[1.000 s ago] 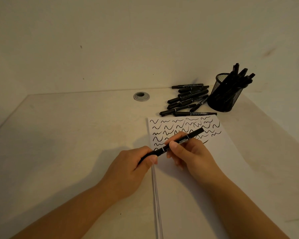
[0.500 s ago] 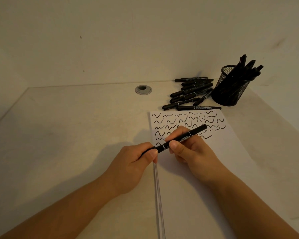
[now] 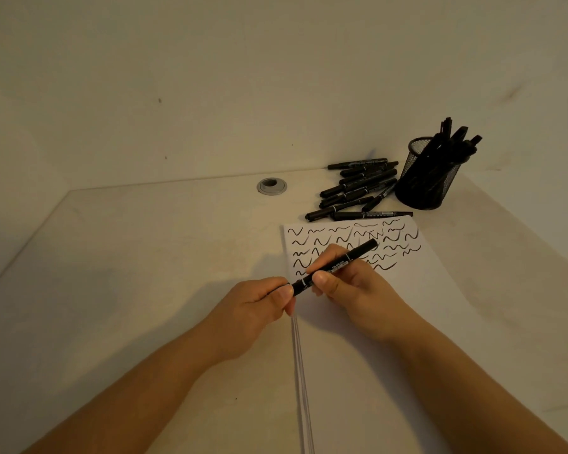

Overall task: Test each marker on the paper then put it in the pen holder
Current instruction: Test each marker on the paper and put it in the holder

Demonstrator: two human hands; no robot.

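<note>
Both hands hold one black marker [image 3: 336, 266] slantwise over the white paper [image 3: 417, 290]. My left hand [image 3: 253, 309] pinches its lower left end at the cap. My right hand [image 3: 351, 286] grips its middle between thumb and fingers. The marker looks closed at both ends. The paper's upper part carries several rows of black squiggles [image 3: 351, 247]. A black mesh pen holder [image 3: 427, 181] with several markers standing in it sits at the back right.
A pile of several loose black markers [image 3: 358, 188] lies between the paper's top edge and the wall, left of the holder. A grey cable grommet [image 3: 271, 186] is set in the desk near the wall. Walls close the desk at back and sides.
The hands keep the same grip on the marker and barely shift. The camera view has drifted, so the desk objects sit slightly differently in the frame.
</note>
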